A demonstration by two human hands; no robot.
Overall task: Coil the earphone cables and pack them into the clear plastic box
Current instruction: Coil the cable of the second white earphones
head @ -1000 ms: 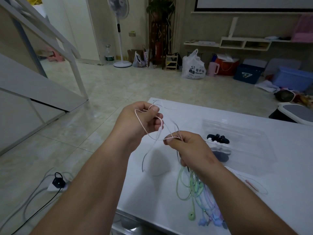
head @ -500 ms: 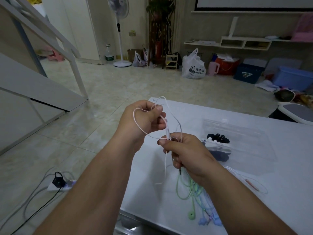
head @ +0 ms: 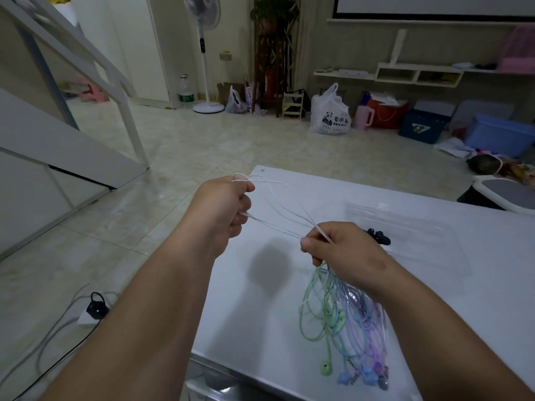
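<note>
Meanwhile the left hand (head: pixel 224 208) and right hand (head: pixel 338 250) both pinch a pale earphone cable (head: pixel 278 208), stretched in strands between them above the white counter (head: pixel 260 299), near the clear plastic box (head: pixel 419 241).

Pale cable (head: pixel 278 204) motion-blurred; black earphones (head: pixel 379 237) partly hidden behind right hand (head: pixel 344 253); forearms cut off.

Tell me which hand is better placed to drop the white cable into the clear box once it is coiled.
Probably the right hand. It pinches the white cable right beside the clear plastic box, on the same side of the table. The left hand holds the loops out near the table's left edge, farther from the box.
</note>
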